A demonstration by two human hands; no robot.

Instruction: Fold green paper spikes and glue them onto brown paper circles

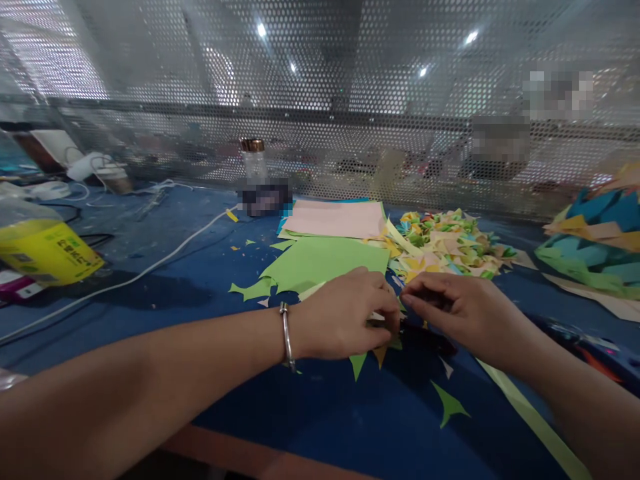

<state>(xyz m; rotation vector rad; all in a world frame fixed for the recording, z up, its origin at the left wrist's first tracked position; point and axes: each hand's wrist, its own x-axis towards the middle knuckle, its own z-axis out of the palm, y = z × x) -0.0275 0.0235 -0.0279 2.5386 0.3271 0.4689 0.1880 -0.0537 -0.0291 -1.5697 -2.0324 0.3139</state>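
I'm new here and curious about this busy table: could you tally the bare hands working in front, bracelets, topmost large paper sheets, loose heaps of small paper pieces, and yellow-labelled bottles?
Bare hands: 2 (left hand, right hand)
Bracelets: 1 (silver bracelet)
Topmost large sheets: 2 (pink sheet, green sheet)
Loose heaps: 1 (paper heap)
Yellow-labelled bottles: 1 (bottle)
Total: 7

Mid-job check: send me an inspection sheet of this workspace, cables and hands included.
Surface: blue table, paper lying across it.
Job's things: green sheet, pink sheet beyond it, heap of paper pieces to the right.
Clutter: paper scraps; bottle with yellow label at left.
Hands: left hand and right hand close together; grip unclear.
Cables: white cable crosses the left side.
Surroundings: perforated metal screen behind.
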